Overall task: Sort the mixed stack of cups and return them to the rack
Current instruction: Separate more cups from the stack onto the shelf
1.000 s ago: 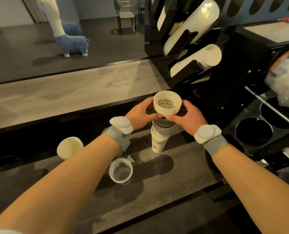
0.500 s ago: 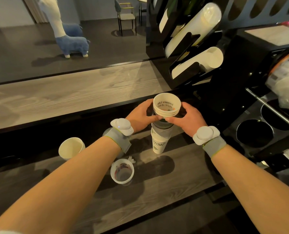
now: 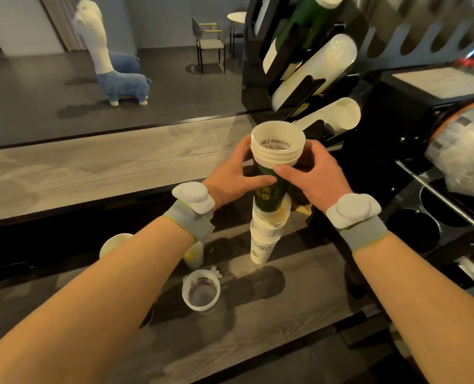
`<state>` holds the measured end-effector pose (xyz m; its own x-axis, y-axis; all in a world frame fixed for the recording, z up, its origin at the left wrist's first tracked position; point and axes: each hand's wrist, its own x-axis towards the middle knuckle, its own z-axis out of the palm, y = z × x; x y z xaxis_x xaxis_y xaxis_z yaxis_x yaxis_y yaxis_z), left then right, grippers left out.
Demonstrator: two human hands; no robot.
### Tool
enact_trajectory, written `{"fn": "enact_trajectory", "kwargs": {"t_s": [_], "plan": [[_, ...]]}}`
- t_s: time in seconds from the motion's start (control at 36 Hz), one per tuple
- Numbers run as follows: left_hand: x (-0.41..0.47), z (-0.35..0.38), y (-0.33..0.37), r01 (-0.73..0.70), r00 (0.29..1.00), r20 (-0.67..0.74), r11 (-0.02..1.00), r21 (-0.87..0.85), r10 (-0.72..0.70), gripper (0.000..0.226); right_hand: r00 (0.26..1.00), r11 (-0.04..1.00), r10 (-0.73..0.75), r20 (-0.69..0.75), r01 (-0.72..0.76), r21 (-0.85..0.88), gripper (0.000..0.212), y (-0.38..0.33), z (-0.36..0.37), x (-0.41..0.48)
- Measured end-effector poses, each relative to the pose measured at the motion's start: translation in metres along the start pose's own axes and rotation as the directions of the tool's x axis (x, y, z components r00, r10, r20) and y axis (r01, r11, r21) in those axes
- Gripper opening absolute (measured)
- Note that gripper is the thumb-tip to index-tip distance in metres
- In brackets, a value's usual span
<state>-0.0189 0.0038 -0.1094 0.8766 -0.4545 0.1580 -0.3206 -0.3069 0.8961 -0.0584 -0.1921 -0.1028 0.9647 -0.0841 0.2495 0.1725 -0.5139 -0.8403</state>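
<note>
My left hand (image 3: 231, 176) and my right hand (image 3: 313, 178) both grip the tall stack of white and green paper cups (image 3: 271, 173); its bottom stands on the grey wooden table (image 3: 299, 314), near the black cup rack (image 3: 307, 51).

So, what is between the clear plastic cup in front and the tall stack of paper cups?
In the head view, only bare grey wooden counter lies between the clear plastic cup and the stack.

Head-worn view, forward-down, close
</note>
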Motion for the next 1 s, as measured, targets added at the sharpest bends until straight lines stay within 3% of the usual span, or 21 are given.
{"fn": "enact_trajectory", "kwargs": {"t_s": [0.17,0.25,0.39,0.69,1.0], "plan": [[-0.005,-0.021,0.031,-0.123,0.985,-0.13,0.991,-0.055,0.115,0.09,0.994,0.995,-0.103,0.031,0.103,-0.015,0.064,-0.047,-0.011,0.005],[-0.012,-0.036,0.04,-0.16,0.98,-0.132,0.983,-0.087,0.148,0.091,0.988,0.99,-0.141,0.054,0.141,0.007,0.072,-0.066,-0.012,0.005],[-0.029,-0.056,0.039,-0.064,0.997,-0.047,0.998,-0.002,0.064,0.093,0.97,0.981,-0.192,0.146,0.187,0.045,0.091,-0.094,-0.005,0.005],[-0.105,-0.106,0.012,0.077,0.997,-0.003,0.98,0.182,-0.078,0.105,0.903,0.984,-0.171,0.394,0.176,0.023,0.098,-0.115,0.059,-0.017],[-0.178,-0.129,-0.027,0.254,0.967,-0.065,0.959,0.129,-0.247,0.098,0.894,0.989,-0.126,0.43,0.077,0.129,0.081,-0.124,0.111,-0.032]]}}
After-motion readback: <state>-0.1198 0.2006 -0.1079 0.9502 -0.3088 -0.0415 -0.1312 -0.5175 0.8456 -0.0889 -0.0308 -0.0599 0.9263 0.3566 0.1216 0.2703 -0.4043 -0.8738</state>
